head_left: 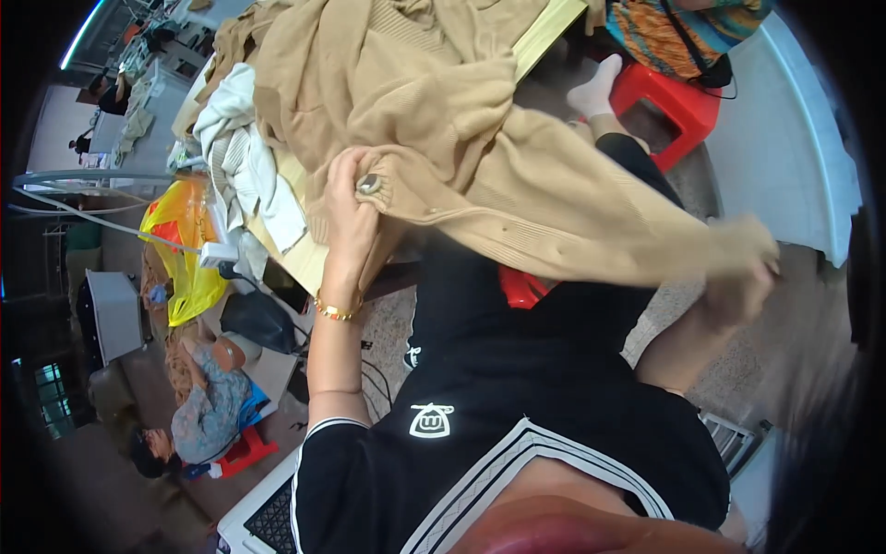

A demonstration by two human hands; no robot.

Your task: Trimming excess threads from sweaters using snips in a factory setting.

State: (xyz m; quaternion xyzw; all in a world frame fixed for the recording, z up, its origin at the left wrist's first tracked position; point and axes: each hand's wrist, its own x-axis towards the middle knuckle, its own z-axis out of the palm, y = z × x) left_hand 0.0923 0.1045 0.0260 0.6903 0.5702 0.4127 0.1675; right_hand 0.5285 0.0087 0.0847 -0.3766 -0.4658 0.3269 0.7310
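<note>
A tan knitted cardigan point(581, 208) with a ribbed, buttonholed front band is stretched above my lap. My left hand point(346, 198) grips one end of the band, close to a dark round button point(369, 184). Out to the right, my right hand point(746, 277) is closed on the other end of the knit and blurred by motion. Between the two hands the band runs fairly taut, sloping down to the right. More tan knitwear point(397, 83) lies bunched on the table, and I cannot tell where it parts from the cardigan.
A pale wooden table point(554, 32) carries the knitwear and a white knit piece point(249, 152). Left of it hang a yellow plastic bag point(189, 268) and cables. A red stool point(674, 111) and another person's foot point(598, 85) are ahead right. Someone sits lower left point(212, 406).
</note>
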